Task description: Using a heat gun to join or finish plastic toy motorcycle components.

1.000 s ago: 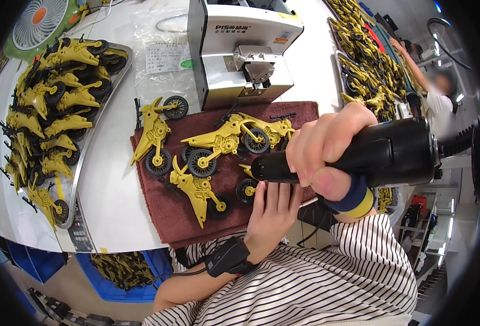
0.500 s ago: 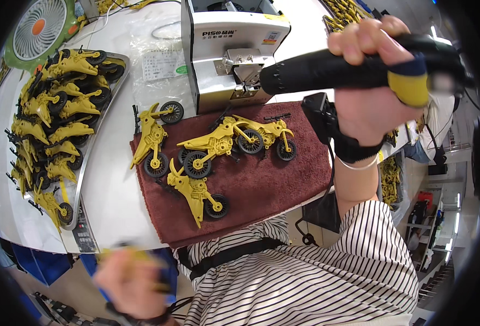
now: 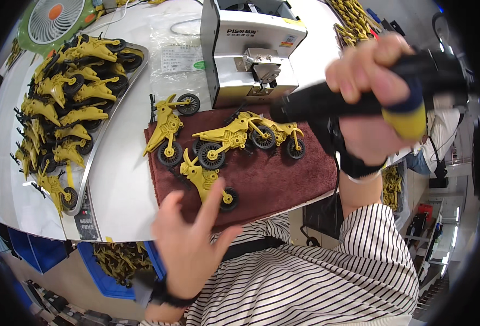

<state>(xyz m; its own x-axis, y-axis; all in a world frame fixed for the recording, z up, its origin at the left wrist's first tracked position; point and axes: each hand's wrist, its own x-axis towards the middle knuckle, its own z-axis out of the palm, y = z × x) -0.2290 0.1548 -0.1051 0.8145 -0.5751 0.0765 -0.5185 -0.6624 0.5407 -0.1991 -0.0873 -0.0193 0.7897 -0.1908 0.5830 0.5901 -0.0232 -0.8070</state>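
Note:
My right hand is wrapped round a black electric screwdriver, raised over the right side of the maroon cloth. The tool lies nearly level, its nose pointing left towards the screw feeder. A yellow-and-blue band shows at my thumb. My left hand is empty, with fingers spread, at the near edge of the cloth. Its fingertips overlap the nearest yellow toy motorcycle; whether they touch it I cannot tell. Several more toy motorcycles, among them a standing-apart one at left, lie on the cloth.
A metal tray heaped with toy motorcycles stands at left, a green fan behind it. Below the table edge is a blue bin of yellow parts. A plastic bag with a label lies beside the feeder.
My left hand has come up and right from the blue bin to the cloth, its fingers now spread; something yellow was at it before. The screwdriver's nose has moved down, away from the feeder.

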